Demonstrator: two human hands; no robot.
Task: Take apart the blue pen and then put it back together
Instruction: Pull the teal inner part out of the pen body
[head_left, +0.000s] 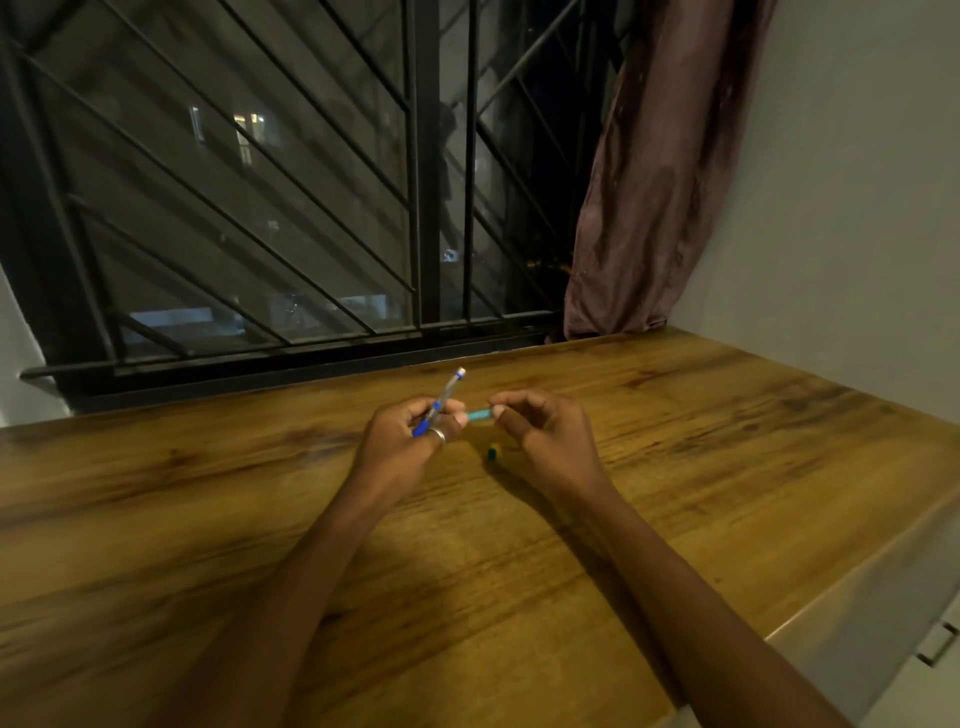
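My left hand (410, 441) is closed around a clear pen barrel with blue trim (445, 392); its capped end sticks up and away toward the window. A ring shows on one finger. My right hand (540, 431) pinches a short teal pen piece (479, 414) at its right end, while the piece's left end touches my left thumb and fingertip. Both hands hover just above the wooden table (675, 441). A small dark teal part (492, 454) lies on the table below and between the hands.
The table runs back to a barred window (311, 208), dark outside. A mauve curtain (654, 171) hangs at the back right beside a pale wall (857, 208). The table's right edge (852, 582) drops to a light cabinet with a hinge.
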